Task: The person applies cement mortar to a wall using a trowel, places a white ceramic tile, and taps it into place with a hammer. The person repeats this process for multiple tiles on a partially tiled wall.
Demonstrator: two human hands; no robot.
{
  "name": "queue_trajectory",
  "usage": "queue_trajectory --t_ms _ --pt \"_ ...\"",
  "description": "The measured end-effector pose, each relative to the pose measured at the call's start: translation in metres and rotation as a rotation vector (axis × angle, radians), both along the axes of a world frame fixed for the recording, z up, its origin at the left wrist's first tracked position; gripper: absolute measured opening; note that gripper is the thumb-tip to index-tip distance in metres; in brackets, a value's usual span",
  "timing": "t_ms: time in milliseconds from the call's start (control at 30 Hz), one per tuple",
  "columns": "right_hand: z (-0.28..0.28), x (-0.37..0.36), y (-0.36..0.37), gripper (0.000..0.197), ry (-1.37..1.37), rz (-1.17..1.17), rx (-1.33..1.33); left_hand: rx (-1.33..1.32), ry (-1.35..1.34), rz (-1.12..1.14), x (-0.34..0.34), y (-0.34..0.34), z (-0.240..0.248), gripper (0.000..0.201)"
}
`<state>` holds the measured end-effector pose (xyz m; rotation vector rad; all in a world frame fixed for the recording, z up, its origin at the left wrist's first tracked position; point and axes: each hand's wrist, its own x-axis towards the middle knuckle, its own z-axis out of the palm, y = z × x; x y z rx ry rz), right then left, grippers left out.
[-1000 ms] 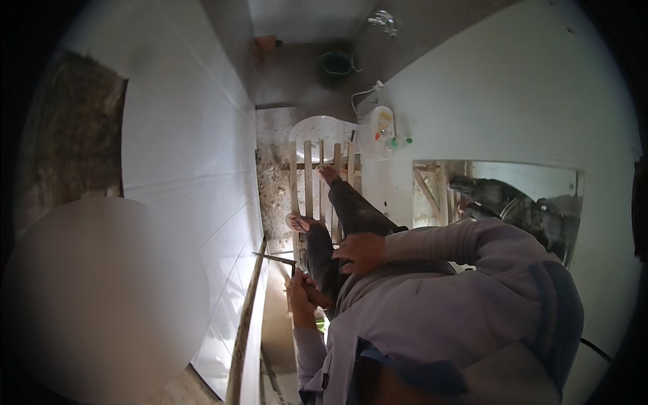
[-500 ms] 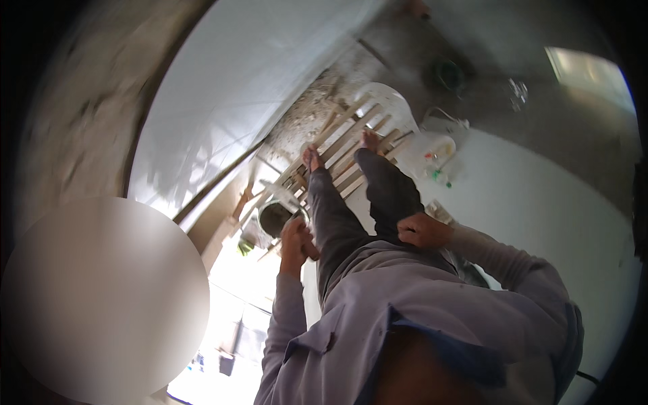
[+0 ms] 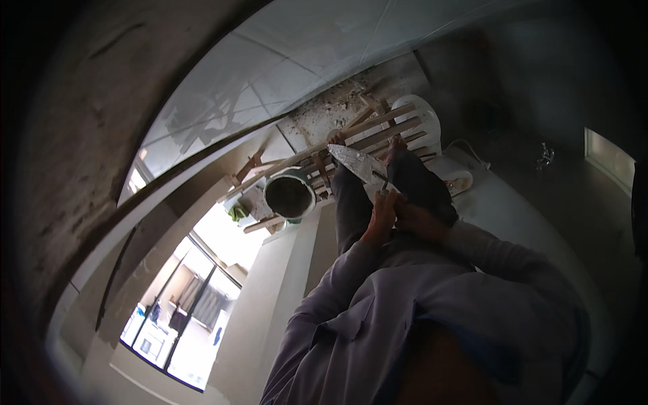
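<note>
A pointed trowel with a pale, smeared metal blade (image 3: pixel 354 162) is held in front of my thighs, its tip directed away and to the left. My left hand (image 3: pixel 379 219) is closed around its handle, just below the bent neck. Against it, my right hand (image 3: pixel 418 221) has its fingers curled beside the handle; shadow hides what they grip, if anything. To the left of my legs stands a round bucket (image 3: pixel 314 198) with a dark inside, apart from both hands.
My bare feet (image 3: pixel 397 143) rest on a platform of wooden slats (image 3: pixel 304 156). A white rounded object (image 3: pixel 426 115) lies at its far end. Beyond is a light tiled wall (image 3: pixel 263 61). A green item (image 3: pixel 237 212) sits beside the bucket; a bright window (image 3: pixel 182 304) is lower left.
My left hand has moved right from beside the bucket, bringing the trowel in front of my legs. My right hand has come inward to meet it. The view has shifted and darkened.
</note>
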<state>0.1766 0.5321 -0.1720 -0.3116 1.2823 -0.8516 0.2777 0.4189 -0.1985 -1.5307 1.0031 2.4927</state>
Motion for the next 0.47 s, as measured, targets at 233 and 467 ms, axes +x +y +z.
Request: queue_trajectory --t_ms 233,467 --pt "-0.001 0.034 -0.056 0.039 -0.023 0.091 -0.071 0.164 -0.109 -0.035 0.019 -0.064 0.021 0.029" --pt "-0.026 -0.010 -0.116 0.044 0.008 0.461 -0.025 0.285 -0.268 -0.098 0.100 -0.189 -0.011 0.021"
